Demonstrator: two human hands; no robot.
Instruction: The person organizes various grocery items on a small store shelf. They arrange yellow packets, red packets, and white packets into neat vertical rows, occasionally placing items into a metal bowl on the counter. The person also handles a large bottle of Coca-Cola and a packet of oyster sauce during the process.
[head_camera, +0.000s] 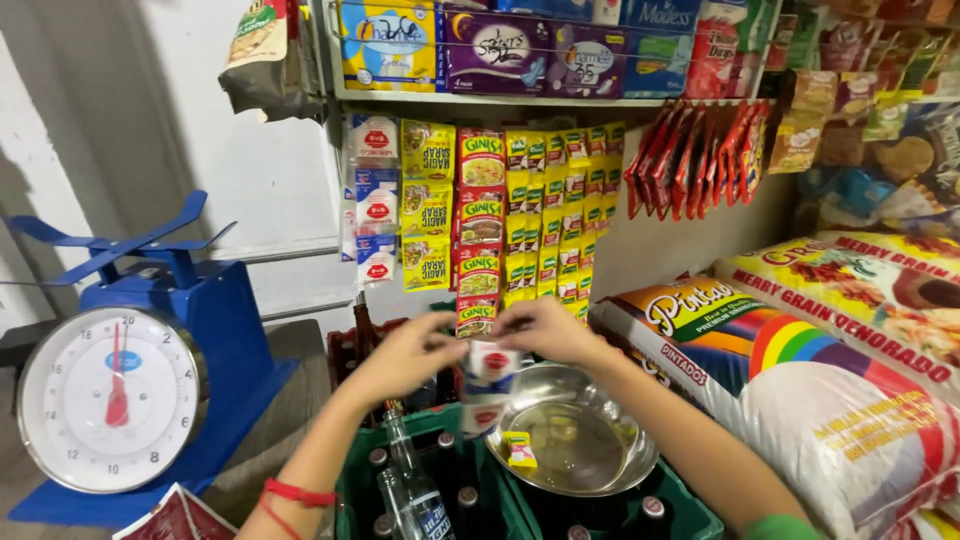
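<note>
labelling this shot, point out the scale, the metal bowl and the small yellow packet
scale (110, 395), head view, dial face
metal bowl (610, 395), head view, right rim
yellow packet (519, 451), head view, its middle

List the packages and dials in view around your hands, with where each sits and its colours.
White and red sachet strip: pinched by left hand and right hand, over the metal bowl.
Small yellow sachet: lying in the bowl.
Yellow and green sachet strips: hanging on the wall.
Rainbow-striped sack: right, lying flat.
Blue scale, round white dial: left.
</note>
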